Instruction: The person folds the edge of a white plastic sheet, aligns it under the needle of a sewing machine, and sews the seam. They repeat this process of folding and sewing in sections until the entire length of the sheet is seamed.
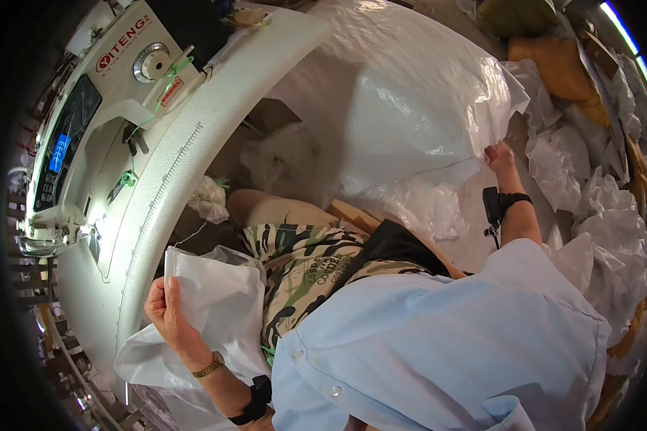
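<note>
"Grips?"
"Left hand (167, 305) pinches white plastic sheet (223, 291) near desk (255, 82) edge — right hand (501, 156) clamped on translucent plastic film (417, 108), right of desk."
"Risk?"
"Film could tear — if tugged hard."

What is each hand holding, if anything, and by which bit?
The left hand holds a white plastic piece by its left edge; the right hand holds a big clear plastic sheet by its lower right edge.

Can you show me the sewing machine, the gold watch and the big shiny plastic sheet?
Sewing machine (113, 92), head view: on its white casing.
Gold wristwatch (208, 365), head view: on its band.
Big shiny plastic sheet (420, 108), head view: on its middle.
</note>
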A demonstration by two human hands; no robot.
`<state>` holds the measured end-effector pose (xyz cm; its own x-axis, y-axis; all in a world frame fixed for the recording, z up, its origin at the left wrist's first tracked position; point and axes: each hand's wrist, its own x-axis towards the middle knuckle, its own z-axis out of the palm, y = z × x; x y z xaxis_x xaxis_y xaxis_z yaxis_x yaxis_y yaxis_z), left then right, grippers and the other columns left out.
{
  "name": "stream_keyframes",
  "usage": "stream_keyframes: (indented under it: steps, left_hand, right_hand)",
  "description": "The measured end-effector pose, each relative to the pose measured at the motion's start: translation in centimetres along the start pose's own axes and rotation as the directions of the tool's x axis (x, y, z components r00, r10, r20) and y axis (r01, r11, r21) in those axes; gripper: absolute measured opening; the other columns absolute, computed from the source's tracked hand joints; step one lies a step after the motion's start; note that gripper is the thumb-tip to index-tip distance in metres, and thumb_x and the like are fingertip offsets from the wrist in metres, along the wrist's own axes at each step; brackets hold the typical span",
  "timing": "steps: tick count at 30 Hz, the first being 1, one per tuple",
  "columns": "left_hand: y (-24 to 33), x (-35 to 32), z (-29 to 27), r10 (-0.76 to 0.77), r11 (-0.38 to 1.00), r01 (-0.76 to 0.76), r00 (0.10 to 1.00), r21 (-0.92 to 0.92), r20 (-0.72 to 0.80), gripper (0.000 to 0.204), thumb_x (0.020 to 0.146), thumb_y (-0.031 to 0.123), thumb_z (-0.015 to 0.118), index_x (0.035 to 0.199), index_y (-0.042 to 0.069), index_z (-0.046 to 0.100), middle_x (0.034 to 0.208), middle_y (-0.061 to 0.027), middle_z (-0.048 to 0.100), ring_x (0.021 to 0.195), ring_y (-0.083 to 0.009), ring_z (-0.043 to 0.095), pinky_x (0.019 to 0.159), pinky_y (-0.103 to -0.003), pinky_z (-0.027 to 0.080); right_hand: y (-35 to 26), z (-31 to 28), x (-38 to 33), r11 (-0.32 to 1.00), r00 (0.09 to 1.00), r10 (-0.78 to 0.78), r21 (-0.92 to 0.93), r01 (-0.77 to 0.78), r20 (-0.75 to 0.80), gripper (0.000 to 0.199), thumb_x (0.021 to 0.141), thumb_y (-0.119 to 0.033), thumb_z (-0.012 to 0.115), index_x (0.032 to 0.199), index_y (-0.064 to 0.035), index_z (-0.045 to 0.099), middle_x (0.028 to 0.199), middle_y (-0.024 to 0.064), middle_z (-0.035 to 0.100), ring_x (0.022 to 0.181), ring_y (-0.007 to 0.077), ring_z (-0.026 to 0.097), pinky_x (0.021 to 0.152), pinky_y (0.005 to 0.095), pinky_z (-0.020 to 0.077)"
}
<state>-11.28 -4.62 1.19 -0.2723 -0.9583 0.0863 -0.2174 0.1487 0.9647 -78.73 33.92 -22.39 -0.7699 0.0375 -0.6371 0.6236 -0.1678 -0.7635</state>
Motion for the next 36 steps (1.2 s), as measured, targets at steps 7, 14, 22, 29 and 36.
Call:
stream_keyframes:
  steps: [7, 14, 22, 29, 36]
  left_hand:
    - [0.1, 0.2, 0.1, 0.0, 0.999, -0.001, 1.0, 0.041, 0.012, 0.025, 0.095, 0.017, 0.063, 0.074, 0.003, 0.058, 0.066, 0.0084, 0.045, 0.062, -0.0014, 0.033, 0.055, -0.02, 0.024]
    - [2.0, -0.6, -0.2, 0.058, 0.996, -0.057, 0.998, 0.068, -0.009, 0.026, 0.095, 0.017, 0.062, 0.075, 0.002, 0.058, 0.067, 0.0075, 0.046, 0.062, -0.002, 0.033, 0.056, -0.021, 0.024]
    - [4.0, -3.2, -0.5, 0.646, 0.675, -0.656, 0.747, 0.338, 0.158, 0.035, 0.093, 0.034, 0.061, 0.079, 0.003, 0.067, 0.07, -0.008, 0.064, 0.062, -0.0199, 0.054, 0.059, -0.035, 0.038]
    - [5.0, -2.6, 1.1, 0.214, 0.924, -0.276, 0.946, 0.265, 0.242, 0.016, 0.095, 0.009, 0.054, 0.092, -0.002, 0.064, 0.079, -0.0017, 0.061, 0.068, -0.0084, 0.051, 0.064, -0.024, 0.042]
    - [3.6, 2.8, 3.9, 0.566, 0.798, -0.591, 0.802, 0.116, 0.192, 0.064, 0.085, 0.0, 0.06, 0.144, 0.003, 0.033, 0.068, -0.0018, 0.057, 0.058, -0.0064, 0.049, 0.057, -0.021, 0.04]
  right_hand:
    - [-4.1, 0.3, -0.1, 0.909, 0.934, -0.338, 0.217, 0.355, -0.115, 0.031, 0.098, -0.03, 0.051, 0.115, -0.0048, 0.057, 0.1, 0.01, 0.064, 0.088, 0.0232, 0.061, 0.073, 0.0331, 0.0503]
    - [-12.7, 8.0, -5.0, 0.588, 0.623, -0.702, -0.213, 0.78, 0.346, 0.038, 0.091, -0.018, 0.066, 0.119, 0.006, 0.058, 0.114, 0.0155, 0.065, 0.1, 0.0252, 0.066, 0.084, 0.0324, 0.054]
    - [-7.1, 21.1, -24.4, 0.515, 0.253, -0.319, -0.057, 0.855, 0.914, 0.016, 0.09, -0.019, 0.069, 0.095, -0.0046, 0.069, 0.087, -0.0019, 0.065, 0.08, 0.0086, 0.058, 0.072, 0.0271, 0.048]
    - [4.6, 23.6, -40.3, 0.627, -0.569, -0.179, 0.538, 0.563, 0.803, 0.02, 0.084, -0.011, 0.076, 0.094, -0.0094, 0.059, 0.131, 0.0138, 0.051, 0.116, 0.0285, 0.05, 0.094, 0.0357, 0.0413]
    - [5.8, 24.0, -48.0, 0.748, -0.575, 0.661, -0.48, 0.458, 0.482, 0.033, 0.092, -0.032, 0.068, 0.095, 0.0007, 0.071, 0.117, 0.0059, 0.06, 0.106, 0.012, 0.052, 0.09, 0.0274, 0.0417]
